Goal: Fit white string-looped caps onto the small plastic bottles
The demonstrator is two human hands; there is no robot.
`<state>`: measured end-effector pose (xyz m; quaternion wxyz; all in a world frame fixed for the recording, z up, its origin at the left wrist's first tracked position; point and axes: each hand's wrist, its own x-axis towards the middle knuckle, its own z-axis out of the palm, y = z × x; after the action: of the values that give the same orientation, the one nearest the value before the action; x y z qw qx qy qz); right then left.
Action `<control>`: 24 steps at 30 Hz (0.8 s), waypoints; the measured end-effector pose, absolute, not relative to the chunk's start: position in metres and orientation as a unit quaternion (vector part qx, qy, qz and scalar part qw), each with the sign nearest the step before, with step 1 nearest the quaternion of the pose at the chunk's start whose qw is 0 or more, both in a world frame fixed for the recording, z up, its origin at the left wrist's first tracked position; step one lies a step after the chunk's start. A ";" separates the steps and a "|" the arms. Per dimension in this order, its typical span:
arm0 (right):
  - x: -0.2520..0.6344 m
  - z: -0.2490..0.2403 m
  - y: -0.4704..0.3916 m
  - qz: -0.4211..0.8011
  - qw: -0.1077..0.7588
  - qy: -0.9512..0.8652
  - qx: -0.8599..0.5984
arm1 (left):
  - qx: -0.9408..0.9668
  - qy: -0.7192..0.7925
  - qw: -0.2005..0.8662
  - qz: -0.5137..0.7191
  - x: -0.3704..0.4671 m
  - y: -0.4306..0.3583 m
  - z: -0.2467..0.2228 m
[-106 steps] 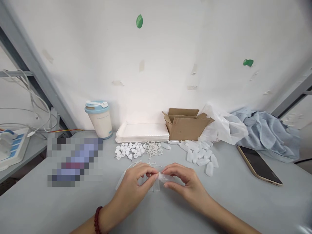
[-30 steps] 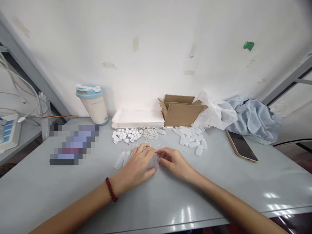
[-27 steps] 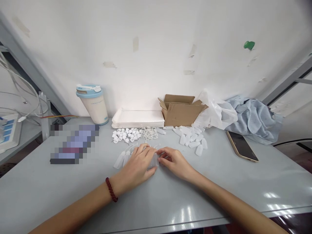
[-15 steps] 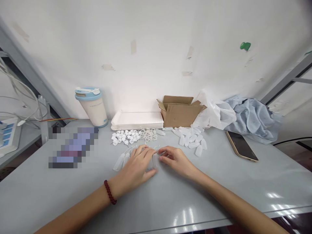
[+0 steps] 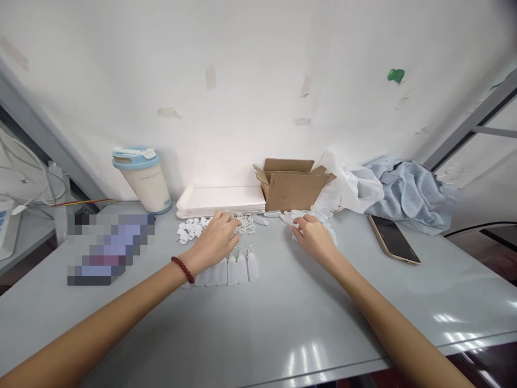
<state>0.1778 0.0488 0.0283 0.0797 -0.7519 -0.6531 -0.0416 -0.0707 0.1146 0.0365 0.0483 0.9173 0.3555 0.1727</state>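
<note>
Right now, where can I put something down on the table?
Bare tabletop shows between the left forearm and right forearm, in front of the clear pieces. More lies between the right forearm and the phone. The back is crowded: caps, strings, cardboard box.

- Left wrist: one dark red bracelet (image 5: 183,269), left of centre in the frame. Thin, single loop, small rounded segments; beads or braid, can't tell.
- Left hand (image 5: 216,240): bare, slim fingers.
- Right hand (image 5: 317,237): bare, slim fingers, wrist bare too.
- Both forearms bare down to the lower corners of the frame.
- Nails: too small to read.
</note>
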 end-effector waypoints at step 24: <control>0.168 0.037 0.040 0.037 0.058 -0.659 -0.749 | 0.687 0.489 0.404 0.353 -0.068 0.119 0.083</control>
<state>0.1677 0.0400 0.0371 0.0585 -0.7492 -0.6588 0.0366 -0.0680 0.1187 0.0829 0.4043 0.6874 0.4895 0.3527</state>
